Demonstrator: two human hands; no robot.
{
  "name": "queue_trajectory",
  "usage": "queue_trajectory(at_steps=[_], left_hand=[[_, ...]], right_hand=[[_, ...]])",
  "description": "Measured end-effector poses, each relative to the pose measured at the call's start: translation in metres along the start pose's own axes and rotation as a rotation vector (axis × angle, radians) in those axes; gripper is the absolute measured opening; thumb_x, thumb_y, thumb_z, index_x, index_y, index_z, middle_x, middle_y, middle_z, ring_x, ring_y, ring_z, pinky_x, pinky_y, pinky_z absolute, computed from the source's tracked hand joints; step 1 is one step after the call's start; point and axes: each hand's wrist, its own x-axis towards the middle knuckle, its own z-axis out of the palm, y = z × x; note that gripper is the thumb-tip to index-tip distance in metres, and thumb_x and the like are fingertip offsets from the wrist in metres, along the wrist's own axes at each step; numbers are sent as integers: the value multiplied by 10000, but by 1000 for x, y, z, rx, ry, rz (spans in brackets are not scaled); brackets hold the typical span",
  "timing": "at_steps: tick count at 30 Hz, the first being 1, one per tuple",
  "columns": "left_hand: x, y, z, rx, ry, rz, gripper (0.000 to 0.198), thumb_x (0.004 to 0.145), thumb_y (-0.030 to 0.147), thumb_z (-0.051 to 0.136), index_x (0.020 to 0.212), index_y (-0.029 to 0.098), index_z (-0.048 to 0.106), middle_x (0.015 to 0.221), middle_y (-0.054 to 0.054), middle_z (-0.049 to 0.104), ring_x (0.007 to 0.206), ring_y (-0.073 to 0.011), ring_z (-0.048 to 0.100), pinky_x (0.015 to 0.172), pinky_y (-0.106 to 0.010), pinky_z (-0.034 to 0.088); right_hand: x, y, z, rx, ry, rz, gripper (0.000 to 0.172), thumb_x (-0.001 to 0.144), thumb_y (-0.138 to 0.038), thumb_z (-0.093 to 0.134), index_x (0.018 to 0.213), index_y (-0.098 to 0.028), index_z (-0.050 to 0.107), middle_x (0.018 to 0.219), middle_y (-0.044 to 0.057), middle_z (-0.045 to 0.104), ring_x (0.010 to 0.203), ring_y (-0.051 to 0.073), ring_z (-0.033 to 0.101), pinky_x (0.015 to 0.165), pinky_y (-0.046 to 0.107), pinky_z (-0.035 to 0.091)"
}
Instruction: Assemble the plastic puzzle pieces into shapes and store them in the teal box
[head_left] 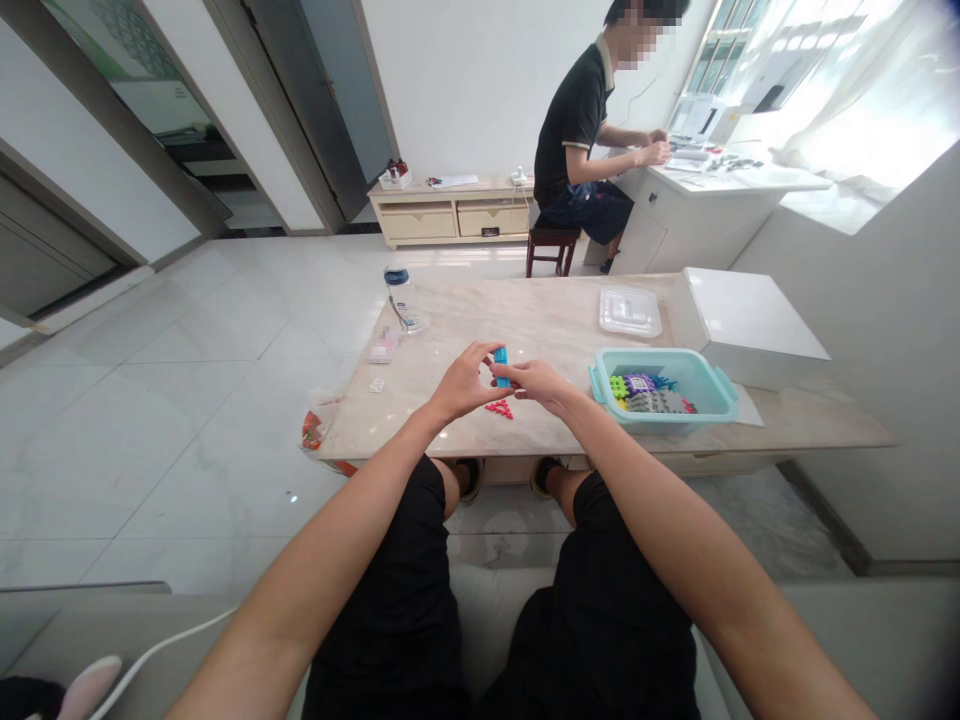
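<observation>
Between my two hands, above the marble-look table [420,430], is a small stack of blue plastic building pieces [501,367]. The fingers of my left hand [466,384] grip it from the left, thumb below and forefinger on top. From the right, my right hand [534,382] pinches its lower part. Fingers hide some of the blue stack. Just below it on the table lie red plastic pieces [500,408] in a triangular outline. To the right stands a light-teal bin [660,424] holding green, purple, blue and grey pieces [656,401].
A clear bottle with a blue lid [401,300] and a pink packet [383,347] are on the left side. A clear plastic lid [630,311] and a white box [757,315] stand behind the bin. Beyond the table, another person [581,120] sits at a white desk.
</observation>
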Motion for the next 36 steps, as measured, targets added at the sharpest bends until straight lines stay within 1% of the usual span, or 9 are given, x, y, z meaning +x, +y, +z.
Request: queue_trajectory(at_steps=[7,13,16,21,24,29,32,33,36], left_hand=[[0,0,1,36,-28,13,759,792,428,925,1458,220,625,1298,-114,706,1091,-269,703,920,-415,600],[0,1,0,25,-15,10,703,793,402,914,1421,219,656,1236,-103,717,1032,-253,710,831,-378,609],[0,2,-1,31,-9,22,707,789,410,917,1419,221,658,1224,-99,719,1020,-249,707,849,-383,609],[0,2,-3,31,-11,51,707,804,408,915,1430,216,646,1211,-96,706,1004,-240,696,821,-367,595],[0,1,-3,40,-21,67,710,814,393,910,1444,220,631,1235,-100,700,1040,-250,692,867,-388,595],[-1,0,-3,24,-49,54,756,813,414,913,1482,247,602,1322,-114,693,1122,-272,696,919,-415,595],[0,0,-1,-47,-12,-7,833,778,458,937,1502,246,584,1396,-129,686,1143,-275,718,917,-410,602],[0,0,0,-77,12,-53,804,796,481,920,1489,239,593,1398,-134,693,1127,-271,731,894,-401,607],[1,-4,1,-145,77,-220,558,927,544,778,1355,201,677,1279,-139,767,1066,-263,765,821,-375,620]], right_hand=[[-1,1,0,-14,2,21,381,876,-559,849,901,-179,837,980,84,817,843,162,676,758,280,475],[-4,-2,0,1,-19,34,365,890,-550,827,928,-187,840,1020,82,819,898,172,680,763,276,473],[-7,-5,0,18,-49,41,340,900,-528,815,961,-195,844,1042,79,824,925,178,690,786,279,484],[-7,-5,0,67,-98,39,313,902,-497,824,1027,-211,851,1128,85,831,967,186,706,804,276,504],[-5,-3,0,78,-95,25,279,896,-461,837,1008,-206,851,1155,94,832,974,190,712,802,274,512],[-2,-1,-1,75,-58,-4,295,858,-459,871,995,-199,849,1140,106,836,960,199,728,808,289,523],[-2,-1,-4,3,26,-48,342,849,-499,864,993,-189,845,1087,102,839,957,218,728,788,299,512],[-2,-1,-5,-46,69,-81,355,851,-513,855,988,-186,843,1042,94,838,952,228,725,778,302,506],[-2,0,-9,-304,203,-231,317,852,-506,845,918,-197,822,906,72,812,931,255,708,767,313,479]])
